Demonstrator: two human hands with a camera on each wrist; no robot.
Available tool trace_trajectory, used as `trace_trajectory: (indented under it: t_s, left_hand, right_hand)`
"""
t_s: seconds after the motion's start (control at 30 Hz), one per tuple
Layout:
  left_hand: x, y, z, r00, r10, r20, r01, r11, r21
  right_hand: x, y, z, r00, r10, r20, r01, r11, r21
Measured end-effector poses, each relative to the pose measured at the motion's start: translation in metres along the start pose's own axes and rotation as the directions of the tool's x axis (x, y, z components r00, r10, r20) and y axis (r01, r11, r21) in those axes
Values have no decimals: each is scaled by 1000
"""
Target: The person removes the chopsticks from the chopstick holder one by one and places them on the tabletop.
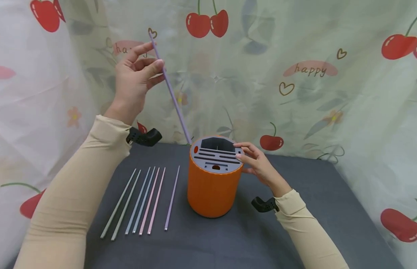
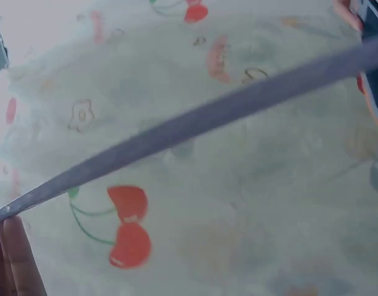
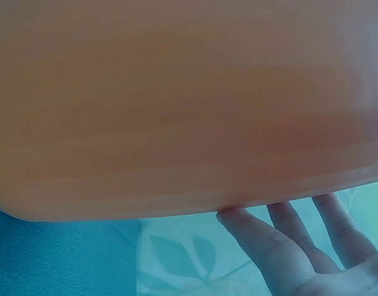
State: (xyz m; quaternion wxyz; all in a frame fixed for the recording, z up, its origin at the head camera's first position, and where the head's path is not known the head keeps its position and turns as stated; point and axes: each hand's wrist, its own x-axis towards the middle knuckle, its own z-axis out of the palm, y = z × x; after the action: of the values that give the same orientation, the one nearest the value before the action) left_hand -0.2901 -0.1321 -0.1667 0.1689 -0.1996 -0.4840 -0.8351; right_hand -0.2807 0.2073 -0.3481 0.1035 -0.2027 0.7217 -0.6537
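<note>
Raised at upper left, my left hand [image 1: 135,76] pinches a slim purple chopstick [image 1: 172,95] between thumb and fingers. The chopstick slants down to the right, its lower end overlapping the left rim of an orange cylindrical holder [image 1: 211,190] in the head view. The holder stands upright under a grey slotted top [image 1: 215,164] with a dark opening at the back. My right hand [image 1: 257,162] touches the holder's right edge, fingers extended at the rim; in the right wrist view its fingertips meet the orange wall [image 3: 176,123].
Left of the holder, several chopsticks lie side by side on the dark grey cloth [image 1: 208,239]: greenish-grey, blue [image 1: 141,201], pink [image 1: 156,201] and one purple. A curtain [image 1: 228,89] printed with cherries hangs behind and at both sides.
</note>
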Motion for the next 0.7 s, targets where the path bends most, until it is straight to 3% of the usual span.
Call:
trace_trajectory:
  t_s: [0.13,0.2,0.27,0.37,0.5,0.63,0.7]
  left_hand:
    - [-6,-17,-29,991,-112,-67,118,989,88]
    - [-13,-38,-45,982,-172,-77,184,966,182]
    - [-23,-61,-62,967,-241,-86,256,926,278]
    - [-40,-98,-89,942,-322,-90,329,845,422]
    - [-64,-141,-120,902,-416,-115,394,686,611]
    - [-84,-170,-137,857,-492,-155,442,545,712]
    - [-91,-180,-142,844,-508,-172,451,497,741]
  right_hand:
    - [0,0,-1,1000,-1,-1,1,1000,3]
    - [0,0,-2,1000,-4,0,4,1000,5]
    - [0,0,-1,1000,-6,1,6,1000,7]
    - [0,0,-1,1000,-3,6,3,1000,13]
    - [0,1,0,1000,3,11,-3,1000,17]
    - [0,1,0,1000,8,3,-8,1000,14]
    - [0,0,0,1000,8,-1,-8,1000,10]
